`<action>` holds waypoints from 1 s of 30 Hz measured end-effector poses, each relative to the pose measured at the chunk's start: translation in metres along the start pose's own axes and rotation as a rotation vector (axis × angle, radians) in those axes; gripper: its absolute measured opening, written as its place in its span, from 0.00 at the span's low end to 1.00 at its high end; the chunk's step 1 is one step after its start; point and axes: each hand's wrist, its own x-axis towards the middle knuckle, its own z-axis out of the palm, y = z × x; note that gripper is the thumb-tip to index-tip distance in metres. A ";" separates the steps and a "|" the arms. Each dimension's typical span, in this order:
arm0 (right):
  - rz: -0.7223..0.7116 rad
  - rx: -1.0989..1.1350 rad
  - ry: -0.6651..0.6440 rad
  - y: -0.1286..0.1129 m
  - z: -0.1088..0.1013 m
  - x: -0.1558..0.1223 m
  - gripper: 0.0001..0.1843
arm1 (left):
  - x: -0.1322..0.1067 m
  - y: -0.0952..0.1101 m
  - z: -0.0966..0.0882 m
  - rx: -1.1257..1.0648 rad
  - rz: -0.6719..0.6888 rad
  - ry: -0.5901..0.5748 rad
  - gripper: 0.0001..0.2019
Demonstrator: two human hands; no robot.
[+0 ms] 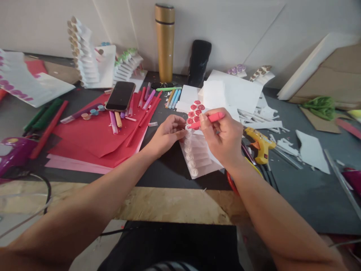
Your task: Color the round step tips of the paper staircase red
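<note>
A pinkish-red marker [212, 117] is gripped in my right hand [224, 137], its tip pointing left at the rolled paper ends. Those rolled paper tubes [197, 154] form a white stepped piece on a white sheet. Several far ends [194, 113] are coloured red, while the nearer ends [190, 156] are white. At the left edge of the piece, my left hand [170, 131] has its fingers curled and pinched against a tube by the marker tip. Part of the piece is hidden behind my right hand.
Left lie red paper sheets [84, 131], a phone [120, 96] and loose markers. A gold flask [165, 45] and a black case [199, 62] stand behind. On the right are a yellow glue gun [261, 145], paper scraps and cables. More rolled-paper pieces [84, 52] stand at the back left.
</note>
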 end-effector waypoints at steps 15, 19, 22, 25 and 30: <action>0.040 0.034 -0.001 -0.002 0.000 0.000 0.07 | 0.000 -0.001 -0.001 0.017 0.004 0.013 0.11; 0.038 0.036 -0.035 0.000 0.001 0.000 0.07 | 0.000 -0.001 -0.001 0.027 0.013 0.005 0.11; 0.036 0.039 -0.037 -0.001 0.001 0.000 0.07 | 0.000 -0.001 -0.001 0.031 0.016 0.005 0.10; 0.037 0.046 -0.041 -0.001 0.001 0.000 0.08 | 0.000 -0.001 -0.001 0.025 0.013 0.001 0.11; 0.024 0.049 -0.037 0.000 0.002 0.001 0.07 | 0.000 -0.002 0.000 0.014 0.005 0.014 0.11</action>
